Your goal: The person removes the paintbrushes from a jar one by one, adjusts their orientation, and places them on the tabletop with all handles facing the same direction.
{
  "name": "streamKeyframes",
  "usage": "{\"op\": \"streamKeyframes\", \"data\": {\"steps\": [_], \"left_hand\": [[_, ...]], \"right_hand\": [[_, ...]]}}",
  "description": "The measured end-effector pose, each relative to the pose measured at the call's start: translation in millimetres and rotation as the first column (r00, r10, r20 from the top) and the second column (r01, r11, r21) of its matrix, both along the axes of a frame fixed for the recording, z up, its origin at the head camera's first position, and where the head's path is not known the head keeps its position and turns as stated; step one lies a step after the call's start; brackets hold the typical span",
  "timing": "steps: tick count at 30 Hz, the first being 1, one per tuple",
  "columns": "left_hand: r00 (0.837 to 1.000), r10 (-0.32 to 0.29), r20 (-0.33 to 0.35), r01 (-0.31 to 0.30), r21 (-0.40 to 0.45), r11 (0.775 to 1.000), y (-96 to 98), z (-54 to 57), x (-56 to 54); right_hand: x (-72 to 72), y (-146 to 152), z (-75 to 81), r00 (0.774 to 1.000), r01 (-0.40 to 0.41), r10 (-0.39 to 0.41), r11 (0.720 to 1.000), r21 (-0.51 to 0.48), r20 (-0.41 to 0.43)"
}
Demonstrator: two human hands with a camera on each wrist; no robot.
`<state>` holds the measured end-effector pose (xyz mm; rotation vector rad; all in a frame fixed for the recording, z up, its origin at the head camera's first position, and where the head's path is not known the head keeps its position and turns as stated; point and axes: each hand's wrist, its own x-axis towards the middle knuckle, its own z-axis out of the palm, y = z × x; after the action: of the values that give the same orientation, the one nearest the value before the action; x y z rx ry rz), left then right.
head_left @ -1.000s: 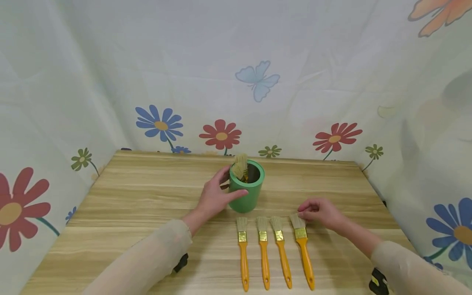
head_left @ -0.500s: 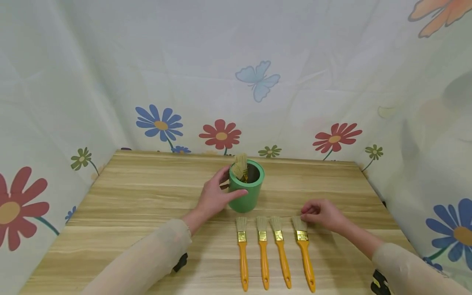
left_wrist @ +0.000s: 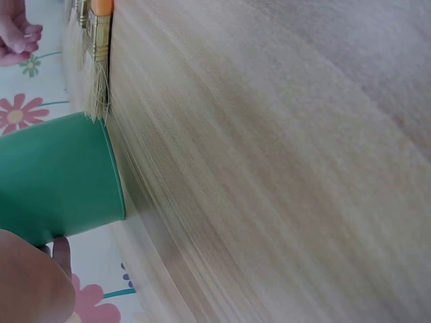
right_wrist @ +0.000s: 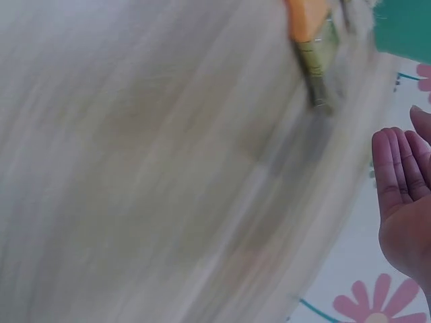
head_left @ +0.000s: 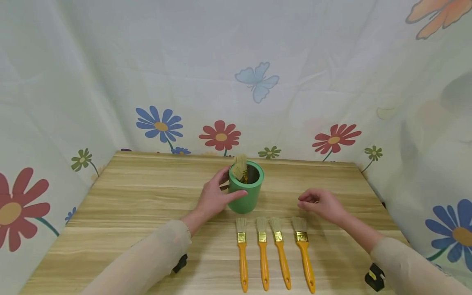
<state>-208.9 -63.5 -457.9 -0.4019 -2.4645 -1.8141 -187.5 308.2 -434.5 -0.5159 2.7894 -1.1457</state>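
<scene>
My left hand (head_left: 214, 196) grips the side of a green cylindrical pot (head_left: 244, 200), thumb across its front. Bristle ends of paintbrushes (head_left: 240, 166) stick up out of the pot at its left side. Before it lie several paintbrushes in a row, bristles pointing away from me, with orange handles and brass-coloured ferrules. The rightmost paintbrush (head_left: 304, 254) has the widest bristles. Just beyond and right of those bristles hovers my right hand (head_left: 324, 205), holding nothing, its fingers loosely bent in the head view. In the right wrist view that hand's fingers (right_wrist: 397, 161) look relaxed.
The wood-grain table (head_left: 158, 184) reaches back to a white curtain (head_left: 184, 61) printed with flowers and a butterfly. More curtain hangs along both sides. Dark straps or devices (head_left: 375, 277) show beneath the sleeves.
The rightmost paintbrush's bristle end has shifted slightly right. My right hand has come off those bristles and moved away from me. The left hand and pot have stayed put.
</scene>
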Motion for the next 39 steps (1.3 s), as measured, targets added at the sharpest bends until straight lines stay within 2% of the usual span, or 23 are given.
{"op": "streamKeyframes", "data": {"steps": [8, 19, 32, 39], "left_hand": [[1.000, -0.008, -0.003, 0.008, -0.002, 1.000, -0.9, -0.5, 0.0], [1.000, -0.009, -0.010, 0.009, -0.005, 1.000, -1.3, -0.3, 0.3], [1.000, -0.009, -0.013, 0.009, -0.012, 1.000, -0.9, 0.9, -0.2], [1.000, -0.012, -0.011, 0.012, -0.002, 1.000, -1.2, 0.8, -0.5]], "right_hand": [[-7.9, -18.9, 20.0, 0.998, 0.030, -0.031, 0.999, -0.020, -0.048], [-23.4, -46.2, 45.8, 0.999, 0.035, -0.037, 0.998, -0.055, -0.040], [-40.5, -79.6, 69.5, 0.997, -0.042, 0.030, 0.986, -0.163, -0.075], [-45.7, -95.4, 78.1, 0.993, -0.082, 0.065, 0.980, -0.179, -0.096]]}}
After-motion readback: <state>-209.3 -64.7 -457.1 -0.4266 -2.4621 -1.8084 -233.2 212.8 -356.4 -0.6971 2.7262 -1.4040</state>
